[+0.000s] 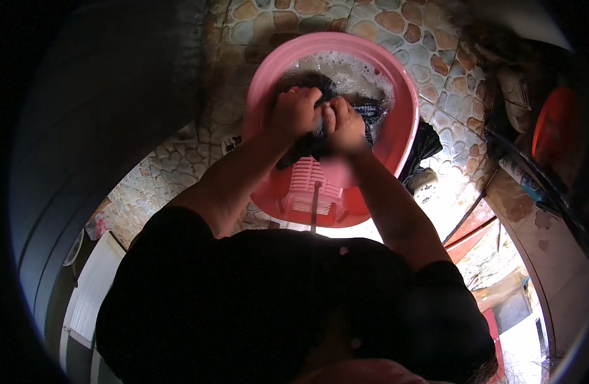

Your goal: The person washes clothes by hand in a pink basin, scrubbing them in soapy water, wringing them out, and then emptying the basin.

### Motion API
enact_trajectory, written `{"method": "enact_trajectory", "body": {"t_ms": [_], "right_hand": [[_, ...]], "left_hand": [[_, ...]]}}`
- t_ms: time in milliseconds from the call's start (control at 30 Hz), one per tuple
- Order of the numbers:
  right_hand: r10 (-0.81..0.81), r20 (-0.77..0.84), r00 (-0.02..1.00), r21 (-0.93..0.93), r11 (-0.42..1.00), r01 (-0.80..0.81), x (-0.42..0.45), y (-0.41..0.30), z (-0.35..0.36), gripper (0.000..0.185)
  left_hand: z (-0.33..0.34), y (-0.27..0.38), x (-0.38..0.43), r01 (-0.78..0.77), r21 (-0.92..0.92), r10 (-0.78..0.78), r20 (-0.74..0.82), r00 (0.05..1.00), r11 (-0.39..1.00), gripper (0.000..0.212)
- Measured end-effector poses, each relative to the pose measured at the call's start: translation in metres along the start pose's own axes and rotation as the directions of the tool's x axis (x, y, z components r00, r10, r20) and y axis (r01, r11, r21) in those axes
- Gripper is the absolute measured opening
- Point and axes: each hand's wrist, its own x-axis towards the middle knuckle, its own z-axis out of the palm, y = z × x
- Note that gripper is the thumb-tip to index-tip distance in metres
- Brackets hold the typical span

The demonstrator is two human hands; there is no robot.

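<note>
A pink plastic wash basin [333, 39] stands on the floor, with sudsy, cloudy water [347, 67] at its far end. Dark wet cloth [318, 82] lies bunched in it, and a dark patterned piece [370, 111] shows at the right. My left hand [295, 108] is closed on the dark cloth. Close beside it, my right hand [343, 117] has bent fingers against the same bunch; part of the cloth is hidden under both hands. Nearer to me, a ribbed washboard [306, 180] is in the near end of the basin, below the cloth.
Pebble-patterned tiles [419, 72] surround the basin. Black cloth or plastic [426, 144] lies against its right side. Further right are an orange-red round object [556, 125], a bottle [522, 177] and a dark hose-like thing [539, 168]. A large dark ribbed surface [83, 120] stands at the left.
</note>
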Motion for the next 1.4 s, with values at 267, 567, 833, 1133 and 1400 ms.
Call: {"method": "enact_trajectory", "body": {"t_ms": [267, 567, 833, 1133, 1400], "right_hand": [[0.245, -0.218, 0.945, -0.442, 0.838, -0.319, 0.042, 0.034, -0.004, 0.043], [0.029, -0.131, 0.991, 0.294, 0.956, 0.011, -0.047, -0.02, -0.049, 0.023], [-0.306, 0.059, 0.95, -0.301, 0.902, 0.309, -0.095, 0.001, 0.009, 0.055], [-0.318, 0.1, 0.943, -0.221, 0.917, 0.332, -0.019, 0.034, -0.001, 0.031], [-0.03, 0.129, 0.991, -0.265, 0.962, 0.064, 0.004, 0.07, 0.031, 0.027]], "left_hand": [[0.001, -0.01, 0.052, 0.634, 0.076, -0.589, 0.468, 0.659, 0.77, 0.096], [-0.062, 0.045, -0.03, -0.355, -0.218, 0.387, 0.132, 0.912, 0.909, 0.059], [-0.043, 0.044, -0.074, -0.265, -0.107, 0.284, 0.246, 0.927, 0.958, 0.033], [-0.021, 0.032, -0.02, -0.096, -0.319, 0.136, 0.106, 0.985, 0.943, 0.03], [-0.002, 0.019, -0.011, 0.05, -0.249, -0.02, 0.122, 0.992, 0.967, 0.034]]}}
